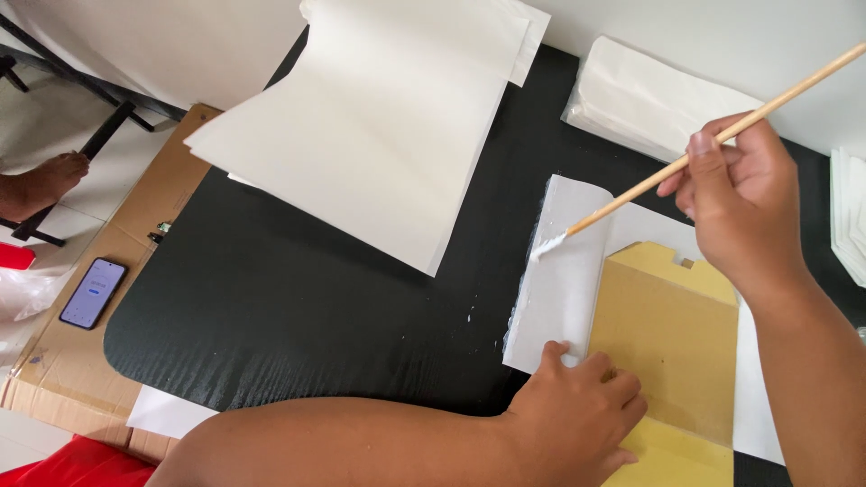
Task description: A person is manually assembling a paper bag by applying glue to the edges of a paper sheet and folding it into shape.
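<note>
While left hand (577, 415) pins tan envelope (672, 338), right hand (735, 198) brushing

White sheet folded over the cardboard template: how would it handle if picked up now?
Likely floppy: the white sheet looks thin and curls over the tan cardboard template. Probably light, since the left hand pins it flat. Its left edge, where the brush lays white paste, may be tacky and cling to the black table.

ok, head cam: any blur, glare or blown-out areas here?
Head view: mostly sharp; the brush in the right hand shows no motion smear. White stack and wall are near blown out, with little texture. Soft sheen on the black mat, no hard glare. Left hand casts a soft shadow.
</note>
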